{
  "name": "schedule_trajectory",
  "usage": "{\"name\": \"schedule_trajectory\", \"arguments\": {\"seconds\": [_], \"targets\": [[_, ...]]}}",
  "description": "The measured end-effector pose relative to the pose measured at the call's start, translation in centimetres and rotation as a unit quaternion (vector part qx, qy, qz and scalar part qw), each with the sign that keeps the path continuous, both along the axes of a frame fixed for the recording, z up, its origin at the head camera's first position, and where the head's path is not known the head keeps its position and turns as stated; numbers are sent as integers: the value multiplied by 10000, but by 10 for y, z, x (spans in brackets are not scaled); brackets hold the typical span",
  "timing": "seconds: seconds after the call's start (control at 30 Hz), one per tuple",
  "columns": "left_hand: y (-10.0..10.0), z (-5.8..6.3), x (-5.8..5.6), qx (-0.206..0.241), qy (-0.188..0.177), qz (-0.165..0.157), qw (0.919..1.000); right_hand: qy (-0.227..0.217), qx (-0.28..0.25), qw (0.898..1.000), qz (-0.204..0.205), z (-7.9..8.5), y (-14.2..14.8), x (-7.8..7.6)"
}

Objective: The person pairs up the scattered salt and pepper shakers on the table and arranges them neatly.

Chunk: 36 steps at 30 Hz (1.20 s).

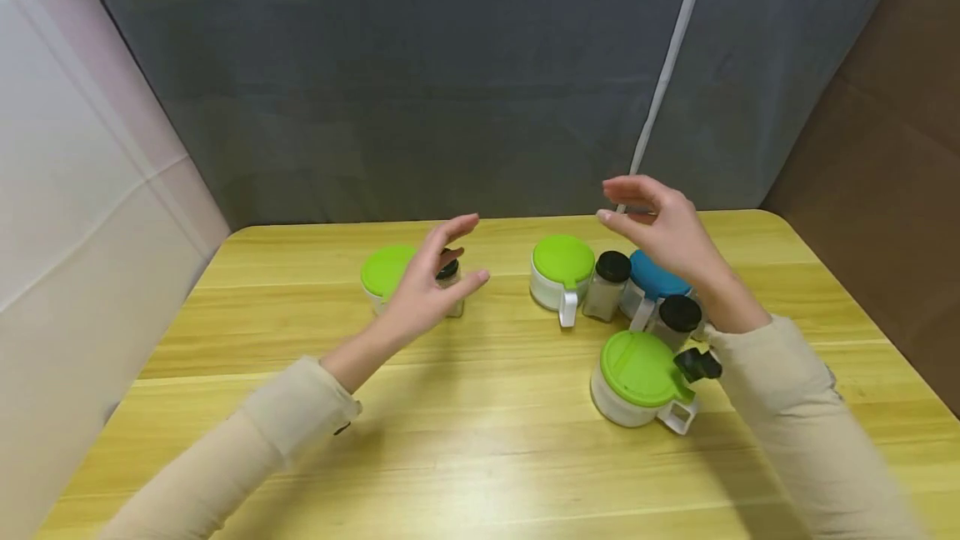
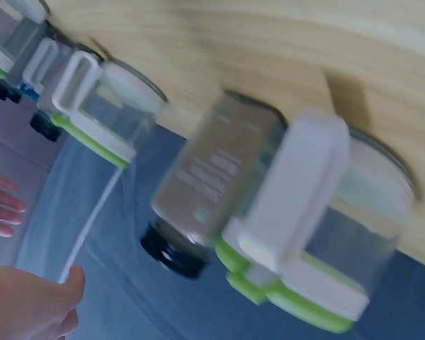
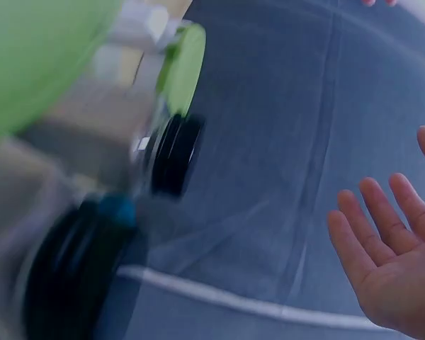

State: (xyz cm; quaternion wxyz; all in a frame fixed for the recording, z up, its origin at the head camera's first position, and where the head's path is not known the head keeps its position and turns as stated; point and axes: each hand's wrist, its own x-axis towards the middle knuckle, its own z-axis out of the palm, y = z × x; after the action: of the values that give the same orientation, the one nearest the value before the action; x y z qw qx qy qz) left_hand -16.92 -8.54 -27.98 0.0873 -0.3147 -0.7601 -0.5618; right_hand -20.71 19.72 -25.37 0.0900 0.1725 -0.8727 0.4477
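Observation:
My left hand (image 1: 423, 286) is raised over the left side of the table with its fingers apart, holding nothing. Partly hidden behind it are a green-lidded seasoning jar (image 1: 386, 272) and a black-capped spice bottle (image 1: 453, 300); the left wrist view shows this spice bottle (image 2: 216, 166) beside the handled jar (image 2: 361, 234). On the right, my right hand (image 1: 663, 232) hovers above a blue-lidded seasoning jar (image 1: 654, 275), fingers loosely bent and empty. Around that jar stand two black-capped spice bottles (image 1: 604, 294) and two green-lidded seasoning jars (image 1: 562, 261), one of them nearer the front.
All the containers stand on a wooden table (image 1: 450, 457). A dark grey cloth (image 1: 405, 90) hangs behind it, crossed by a thin white strip (image 1: 671, 57). White cloth (image 1: 90, 190) borders the left side and a brown panel (image 1: 877, 165) the right.

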Motion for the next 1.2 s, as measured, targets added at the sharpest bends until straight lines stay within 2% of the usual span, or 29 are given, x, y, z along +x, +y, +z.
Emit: {"name": "schedule_trajectory", "arguments": {"seconds": [0.13,0.27,0.5,0.63,0.8,0.97,1.2], "targets": [[11,-5,5,-34,-36,-158,9999,-92,109,9996,-231,-2,20,8],[24,-12,13,-252,-170,-381,9988,-179,123,9992,-330,-10,39,17],[49,-51,12,-1080,-194,-681,9916,58,-166,9998,31,-37,70,30],[66,-57,24,-1551,-284,-756,9846,38,-364,9993,85,-51,80,37],[87,-65,41,-2144,-422,-540,9743,-65,-479,9988,16,-66,88,45],[104,-75,52,-2179,-676,-455,9726,-124,-497,9987,-15,-77,93,49],[120,-85,56,-2049,-662,-431,9756,-133,-577,9981,173,-87,97,55]]}}
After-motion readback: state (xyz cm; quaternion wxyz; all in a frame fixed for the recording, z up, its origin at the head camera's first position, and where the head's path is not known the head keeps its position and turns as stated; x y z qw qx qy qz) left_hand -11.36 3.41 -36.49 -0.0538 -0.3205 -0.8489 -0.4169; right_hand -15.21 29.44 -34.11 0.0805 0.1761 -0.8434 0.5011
